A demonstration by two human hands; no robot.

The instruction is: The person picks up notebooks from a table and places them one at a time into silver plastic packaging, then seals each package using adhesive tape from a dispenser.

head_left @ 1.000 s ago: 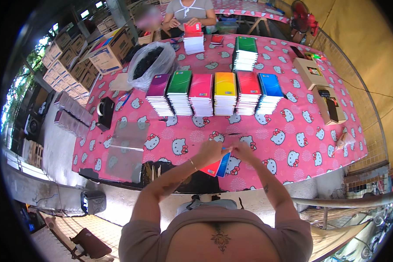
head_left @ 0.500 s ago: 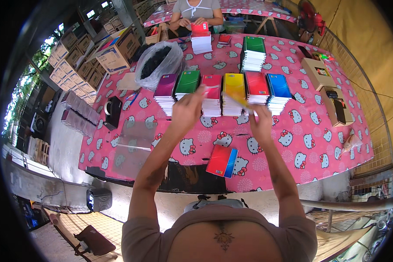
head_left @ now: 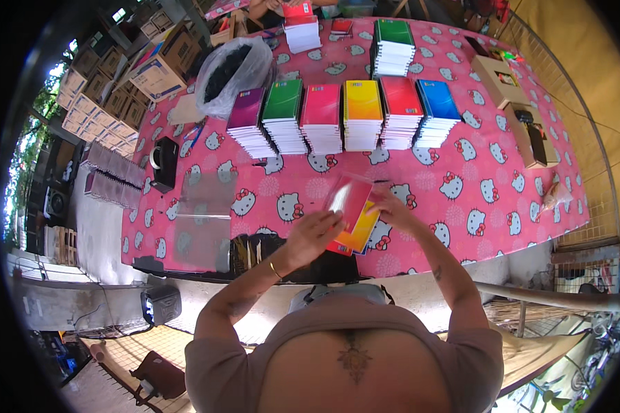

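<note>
Near the table's front edge, my left hand [head_left: 317, 233] is closed on a pink spiral notebook [head_left: 349, 196], which is tilted. My right hand [head_left: 391, 208] pinches a yellow notebook [head_left: 362, 233] by its right side, just under the pink one. Beneath these, a red notebook [head_left: 336, 247] and a blue notebook [head_left: 357, 252] show only small edges. Beyond my hands runs a row of notebook stacks: purple [head_left: 246, 109], green [head_left: 282, 101], pink [head_left: 322, 104], yellow [head_left: 362, 100], red [head_left: 401, 96] and blue [head_left: 438, 99].
Farther back stand another green stack [head_left: 393, 33] and a red-topped stack [head_left: 302, 34] by a co-worker's hands [head_left: 272, 5]. A plastic bag [head_left: 235, 76], black tape dispenser [head_left: 163, 164] and clear sheet [head_left: 203, 234] lie left. Cardboard boxes [head_left: 530, 134] line the right edge.
Both hands have come back from the row of stacks toward the front edge, bringing the pink and yellow notebooks over the red and blue ones. The view has tipped downward.
</note>
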